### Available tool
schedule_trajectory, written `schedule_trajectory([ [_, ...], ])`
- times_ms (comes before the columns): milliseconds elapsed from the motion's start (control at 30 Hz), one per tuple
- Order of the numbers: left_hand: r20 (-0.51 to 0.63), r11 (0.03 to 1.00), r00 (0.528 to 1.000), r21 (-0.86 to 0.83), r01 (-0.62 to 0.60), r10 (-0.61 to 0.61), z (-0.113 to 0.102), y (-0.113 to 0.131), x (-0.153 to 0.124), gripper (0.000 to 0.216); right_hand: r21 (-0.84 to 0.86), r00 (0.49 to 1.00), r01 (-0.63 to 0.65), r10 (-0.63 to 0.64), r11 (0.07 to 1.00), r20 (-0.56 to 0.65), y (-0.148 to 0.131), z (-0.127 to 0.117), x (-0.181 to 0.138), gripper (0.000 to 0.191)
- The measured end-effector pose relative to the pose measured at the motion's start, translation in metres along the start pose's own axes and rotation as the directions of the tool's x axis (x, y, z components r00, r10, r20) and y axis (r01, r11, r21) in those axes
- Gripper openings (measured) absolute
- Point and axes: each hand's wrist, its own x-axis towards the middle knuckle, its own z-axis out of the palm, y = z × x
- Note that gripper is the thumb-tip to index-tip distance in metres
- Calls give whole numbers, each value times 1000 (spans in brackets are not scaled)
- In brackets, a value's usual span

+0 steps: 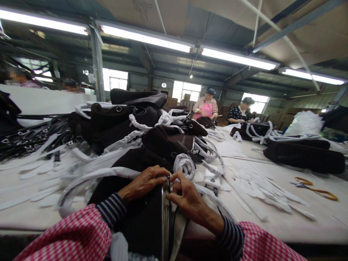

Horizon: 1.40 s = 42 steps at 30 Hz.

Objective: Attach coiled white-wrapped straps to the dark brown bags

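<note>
Checked sleeves (78, 232): reached in over the near edge of the bench (307, 228).
Black bag (133, 217): laid across that near edge, its metal zip (163, 221) turned toward the camera.
Left hand (146, 182): thumb and fingers are pinched together on the zip's far end.
Right hand (187, 197): forefinger and thumb are set against the same end; whether they are closed on it cannot be told.
Zip end: apparently being worked by fingertip; a steadied bag and a fine pinch seem called for.
Piled black bags (104, 130): heaped toward the bench's far edge, handles wrapped in white; contents are hidden.
Translucent plastic bag (307, 123): placed near the far right corner; its filling cannot be made out.
</note>
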Motion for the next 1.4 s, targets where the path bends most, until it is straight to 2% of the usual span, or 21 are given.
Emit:
schedule_trajectory([
  [233,9,1000,1000,0,1,-1,-1,0,1,28,-38,999,17,-19,999,-47,1,1,2,33],
  [500,-6,1000,1000,7,3,-3,-1,1,1,28,-178,993,-1,-19,984,-114,1,-2,10,30],
  [633,-20,996,1000,-87,-9,7,-1,0,1,26,-270,992,-18,-17,963,-129,1,-1,11,30],
  [733,-46,990,999,-140,-7,0,0,-1,2,24,-271,989,-45,5,962,-147,0,-2,11,32],
  [867,-95,986,995,-169,8,-25,2,-1,2,22,-244,992,-42,11,969,-129,-3,-5,11,30],
  [1000,-158,991,987,-133,5,-26,2,-1,2,21,-280,991,3,-39,960,-126,-6,-4,9,30],
  [1133,-151,992,988,-125,-25,6,0,1,2,22,-312,990,27,-68,950,-121,-5,-5,9,30],
  [1400,-80,951,986,-284,120,-148,-3,11,-2,25,-403,994,-8,-37,915,-104,-10,-12,14,38],
])
